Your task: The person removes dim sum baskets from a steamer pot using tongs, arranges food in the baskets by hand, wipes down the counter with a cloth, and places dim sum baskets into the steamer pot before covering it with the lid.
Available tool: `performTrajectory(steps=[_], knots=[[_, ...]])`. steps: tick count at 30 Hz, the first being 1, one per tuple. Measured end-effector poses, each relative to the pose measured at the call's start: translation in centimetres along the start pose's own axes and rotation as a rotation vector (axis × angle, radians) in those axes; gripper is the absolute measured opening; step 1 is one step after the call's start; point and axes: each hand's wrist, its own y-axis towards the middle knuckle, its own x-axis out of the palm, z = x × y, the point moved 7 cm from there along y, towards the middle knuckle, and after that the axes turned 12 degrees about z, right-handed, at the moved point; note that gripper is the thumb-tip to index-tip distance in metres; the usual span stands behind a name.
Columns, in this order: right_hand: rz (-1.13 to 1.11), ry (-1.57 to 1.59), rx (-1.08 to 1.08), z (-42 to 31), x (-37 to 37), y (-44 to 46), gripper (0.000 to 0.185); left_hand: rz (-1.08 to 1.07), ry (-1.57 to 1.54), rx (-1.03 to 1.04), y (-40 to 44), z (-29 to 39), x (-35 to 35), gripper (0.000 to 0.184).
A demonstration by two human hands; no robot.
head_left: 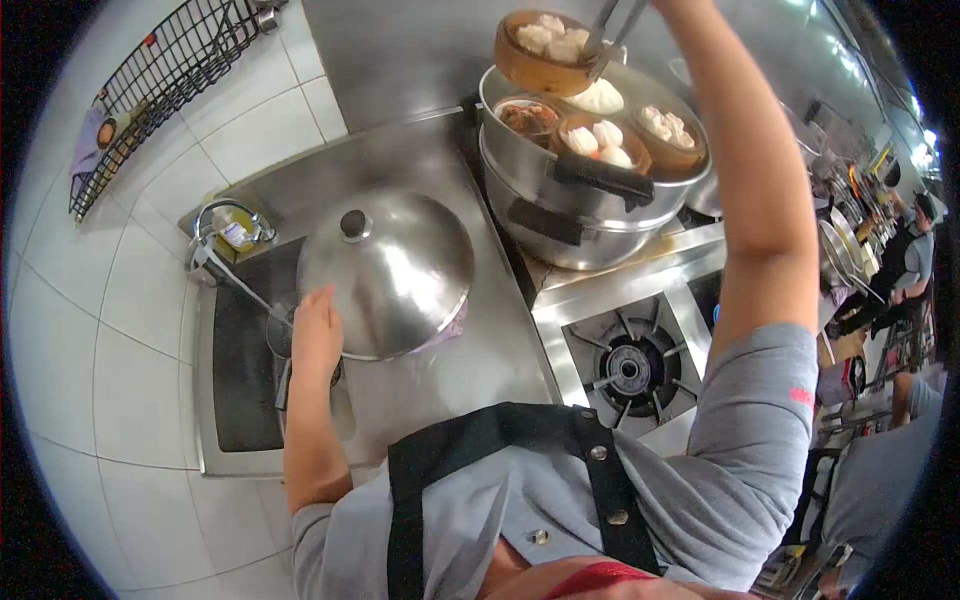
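Note:
My right hand is mostly cut off by the top edge, at the metal tongs. The tongs grip the rim of a round bamboo basket of white buns, tilted above a big steel steamer pot. Inside the pot are a basket with white and orange pieces, a basket of pale dumplings, a dish of brown food and a white bun. My left hand is closed beside the domed steel lid; what it holds is hidden.
A sink with a faucet lies left. A gas burner sits in front of the pot. A black wire rack hangs at upper left. Another person in a dark apron stands far right, with another person's grey clothing nearer.

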Motion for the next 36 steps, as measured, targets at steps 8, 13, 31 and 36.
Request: performTrajectory(steps=[8, 13, 31, 36], knots=[[-0.089, -0.018, 0.199, 11.4, 2.5, -1.1, 0.029, -0.058, 0.14, -0.012, 2.6, -2.1, 1.8, 0.038], [-0.119, -0.028, 0.243, 12.8, 2.2, -1.5, 0.028, 0.04, 0.126, 0.078, 7.4, 0.5, 2.9, 0.045], [-0.123, 0.251, -0.04, -1.0, -2.1, -1.1, 0.02, -0.147, 0.45, 0.009, 13.5, 2.3, 9.8, 0.042], [-0.046, 0.174, -0.329, -11.1, -10.3, -6.0, 0.02, -0.107, 0.401, 0.005, 14.2, 1.2, 11.4, 0.037]])
